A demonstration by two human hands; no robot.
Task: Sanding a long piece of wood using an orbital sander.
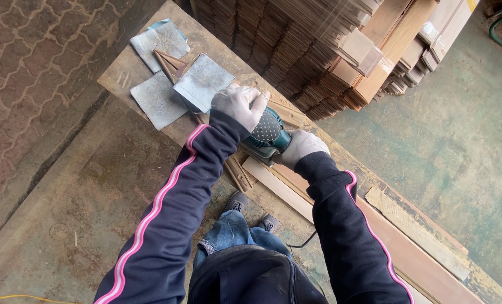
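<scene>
Sander (pixel 268 135), teal with a perforated dark pad turned upward, held between two gloved hands above the desk (pixel 128 76). The left hand (pixel 238 104), in a white glove, is closed over the tool's upper end, fingers curled around the body. The right hand (pixel 301 147), also gloved in white, grips the lower end from beneath; its fingers are mostly hidden behind the tool. Both sleeves are dark with a pink stripe. Several grey sandpaper sheets (pixel 203 81) lie on the desk just beyond the left hand, one partly lifted over narrow wooden strips (pixel 172 63). A pale wooden board (pixel 279 188) runs along the desk below the right hand. Stacked timber (pixel 318 50) stands behind the desk. The person's jeans and shoes show on the concrete floor (pixel 93 186) below.
</scene>
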